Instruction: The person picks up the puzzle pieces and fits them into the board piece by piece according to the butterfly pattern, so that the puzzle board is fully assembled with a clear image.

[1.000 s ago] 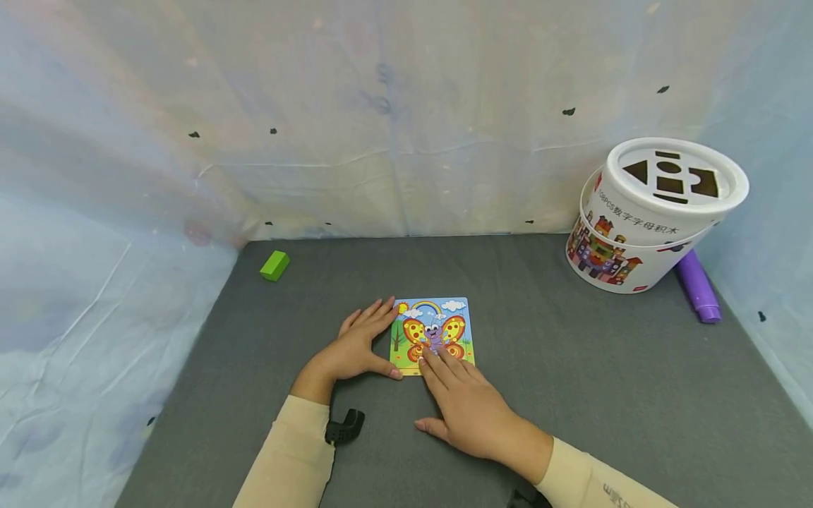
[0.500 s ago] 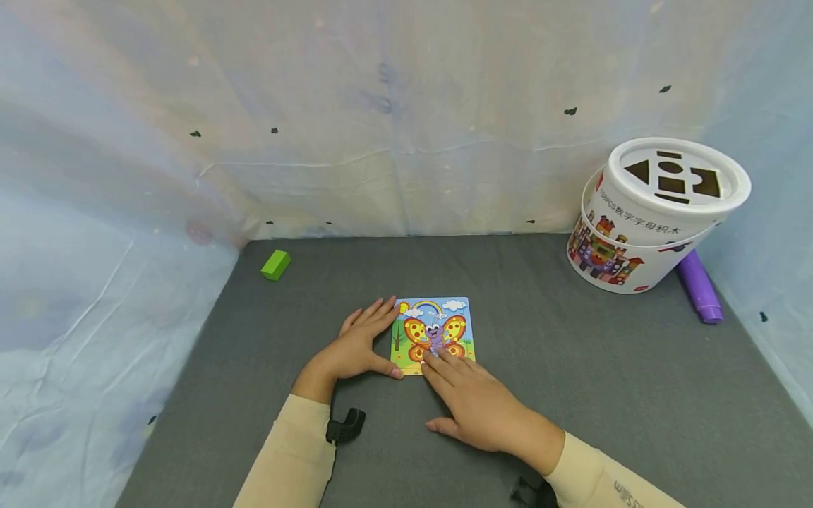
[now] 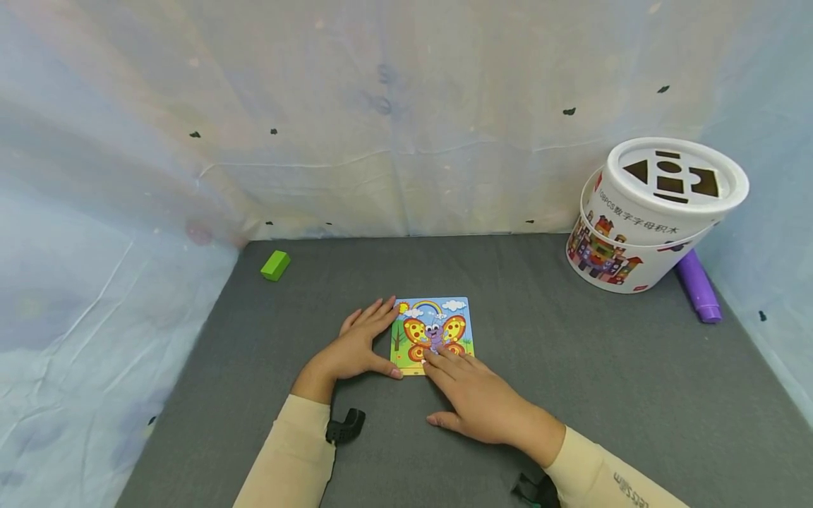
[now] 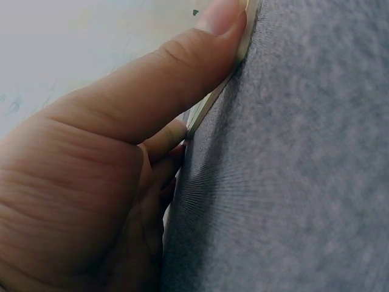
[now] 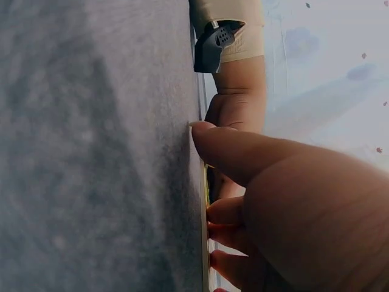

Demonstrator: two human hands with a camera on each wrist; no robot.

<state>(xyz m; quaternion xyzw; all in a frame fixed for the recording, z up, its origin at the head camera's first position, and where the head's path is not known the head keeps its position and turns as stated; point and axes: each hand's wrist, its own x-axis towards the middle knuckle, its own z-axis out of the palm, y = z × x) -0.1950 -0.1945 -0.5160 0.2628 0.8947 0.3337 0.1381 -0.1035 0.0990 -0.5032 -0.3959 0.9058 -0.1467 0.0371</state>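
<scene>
A square butterfly picture puzzle (image 3: 452, 331) lies flat on the grey table, blue sky at its top and green at its bottom. My left hand (image 3: 356, 346) touches its left side: fingertips at the upper left corner, thumb at the lower left one. In the left wrist view the thumb (image 4: 182, 61) lies against the puzzle's thin edge. Straight fingers of my right hand (image 3: 479, 402) rest on the lower right part, covering some of the picture. The right thumb (image 5: 243, 149) is spread away from the puzzle, close to the tabletop.
A green block (image 3: 275, 265) lies at the table's far left. At the back right stands a white bucket (image 3: 641, 233) with shape holes in its lid. Beside it lies a purple cylinder (image 3: 699, 288), partly hidden by the bucket. A pale sheet hangs behind the table (image 3: 571, 423).
My right hand has slid slightly to the right, its fingers still on the puzzle. The left hand and the puzzle show no clear movement.
</scene>
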